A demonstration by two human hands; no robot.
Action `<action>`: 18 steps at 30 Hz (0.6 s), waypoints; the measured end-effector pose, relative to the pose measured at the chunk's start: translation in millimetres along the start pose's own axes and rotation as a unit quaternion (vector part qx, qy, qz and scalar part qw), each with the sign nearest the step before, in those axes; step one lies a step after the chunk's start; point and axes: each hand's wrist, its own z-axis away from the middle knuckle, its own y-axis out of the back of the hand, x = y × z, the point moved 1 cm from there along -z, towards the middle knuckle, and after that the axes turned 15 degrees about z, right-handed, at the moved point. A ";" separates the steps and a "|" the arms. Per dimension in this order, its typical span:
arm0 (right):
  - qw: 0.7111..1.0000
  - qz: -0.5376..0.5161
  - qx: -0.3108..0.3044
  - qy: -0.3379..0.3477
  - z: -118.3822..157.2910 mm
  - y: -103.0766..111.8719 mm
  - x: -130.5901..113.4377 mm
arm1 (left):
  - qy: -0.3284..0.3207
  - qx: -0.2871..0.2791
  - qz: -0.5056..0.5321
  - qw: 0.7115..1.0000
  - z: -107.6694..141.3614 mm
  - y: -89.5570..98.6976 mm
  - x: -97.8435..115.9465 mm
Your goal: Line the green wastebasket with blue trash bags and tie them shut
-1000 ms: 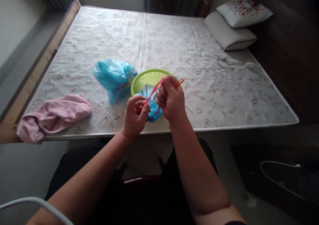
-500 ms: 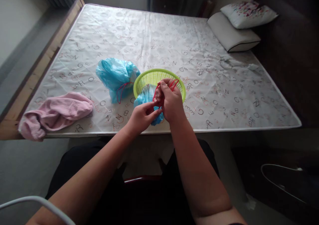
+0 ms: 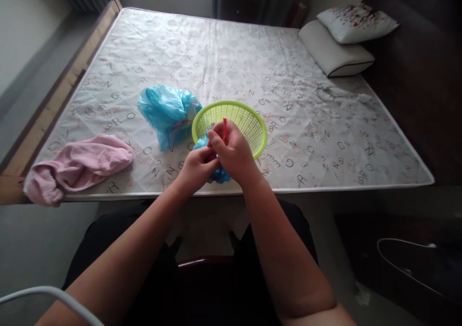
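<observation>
My right hand (image 3: pixel 234 150) is closed on a thin red string (image 3: pixel 224 129), part of which sticks up above its fingers. Against it, my left hand (image 3: pixel 198 166) pinches at the neck of a small blue plastic bag (image 3: pixel 221 176). The fingers hide most of this bag and the rest of the string. Both hands are over the near side of a green mesh basket (image 3: pixel 260 124). Left of the basket lies a larger, filled blue plastic bag (image 3: pixel 168 107) with a red string (image 3: pixel 172 138) looped at its neck.
A crumpled pink cloth (image 3: pixel 90 160) lies at the near left corner of the letter-patterned mattress (image 3: pixel 310 124). Two pillows (image 3: pixel 335 52) are stacked at the far right. A white cable (image 3: pixel 54 292) crosses the lower left, and the mattress edge runs just under my wrists.
My right hand has come down and left, closer to my left hand. The red loop that hung wide over its fingers is now drawn in, with only a short piece showing.
</observation>
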 end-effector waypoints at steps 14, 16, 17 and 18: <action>0.995 -0.099 -0.006 0.015 -4.6 28.5 7.9 | 0.167 0.128 0.306 0.929 -11.4 15.8 -2.2; 0.991 -0.100 -0.083 0.023 -0.1 28.8 2.8 | 0.177 0.136 0.344 0.912 -12.8 17.6 -3.1; 0.987 -0.101 -0.125 0.022 1.9 28.7 1.1 | 0.185 0.131 0.360 0.905 -13.5 19.1 -3.1; 0.980 -0.103 -0.169 0.019 3.7 28.2 0.1 | 0.196 0.119 0.373 0.899 -14.2 20.7 -2.8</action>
